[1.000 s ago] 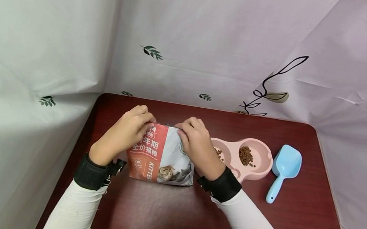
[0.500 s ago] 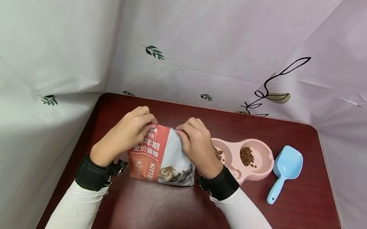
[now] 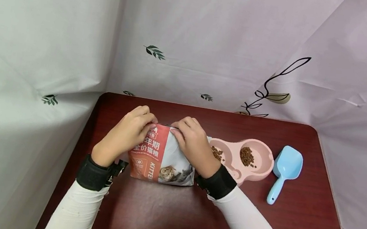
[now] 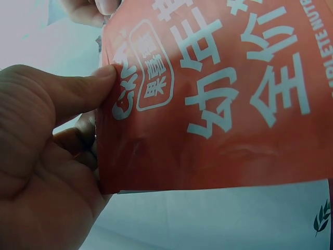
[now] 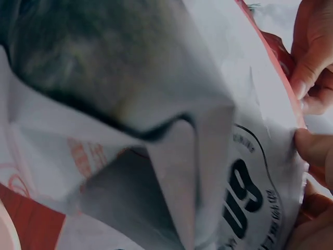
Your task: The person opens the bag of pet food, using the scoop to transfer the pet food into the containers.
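Note:
A red and white bag of kitten food (image 3: 150,153) stands on the table between both hands, cat pictures low on its front. My left hand (image 3: 127,132) pinches the top edge at the bag's left, the thumb on the red front face in the left wrist view. With thumb and fingers, my right hand (image 3: 195,141) pinches the same edge near its middle, over the white part. In the right wrist view the bag's side (image 5: 208,156) is creased and folded inward. Whether the top is sealed cannot be seen.
Right of the bag lies a pink double bowl (image 3: 259,174) with brown kibble (image 3: 246,156) in both hollows; the right wrist partly covers it. Farther right rests a light blue scoop (image 3: 287,166). The dark red table (image 3: 162,213) meets a pale cloth backdrop (image 3: 194,34) at its far edge.
My right hand has shifted a little left along the bag's top edge, uncovering more of the pink bowl's left hollow. The left hand and the bag have barely moved.

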The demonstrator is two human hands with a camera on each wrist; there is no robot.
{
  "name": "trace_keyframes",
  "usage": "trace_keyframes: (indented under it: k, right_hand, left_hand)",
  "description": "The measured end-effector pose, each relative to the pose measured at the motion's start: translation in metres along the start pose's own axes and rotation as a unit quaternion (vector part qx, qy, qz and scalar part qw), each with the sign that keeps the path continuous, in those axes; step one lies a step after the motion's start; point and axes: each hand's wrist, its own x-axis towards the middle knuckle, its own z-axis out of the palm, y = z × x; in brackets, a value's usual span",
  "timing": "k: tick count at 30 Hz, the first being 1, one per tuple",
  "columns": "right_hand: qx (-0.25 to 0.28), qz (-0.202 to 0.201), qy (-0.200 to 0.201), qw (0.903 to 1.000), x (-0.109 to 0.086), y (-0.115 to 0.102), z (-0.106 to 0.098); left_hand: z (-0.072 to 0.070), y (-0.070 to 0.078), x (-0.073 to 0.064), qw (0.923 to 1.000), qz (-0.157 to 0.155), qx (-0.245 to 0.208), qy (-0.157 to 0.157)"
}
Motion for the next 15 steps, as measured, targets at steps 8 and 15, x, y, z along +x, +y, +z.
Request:
trace_keyframes:
  k: [8,15]
  right_hand:
    - [0.033,-0.007,0.024,0.9992,0.0016,0.0014,0.0038]
    - [0.024,-0.013,0.031,0.9992,0.0026,0.0006,0.0066]
  left_hand:
    - [-0.0002,0.0011,-0.0010,1.0000,0.001,0.002,0.001]
    - [0.0029,0.0057,-0.0021,0.9990,0.016,0.041,0.004]
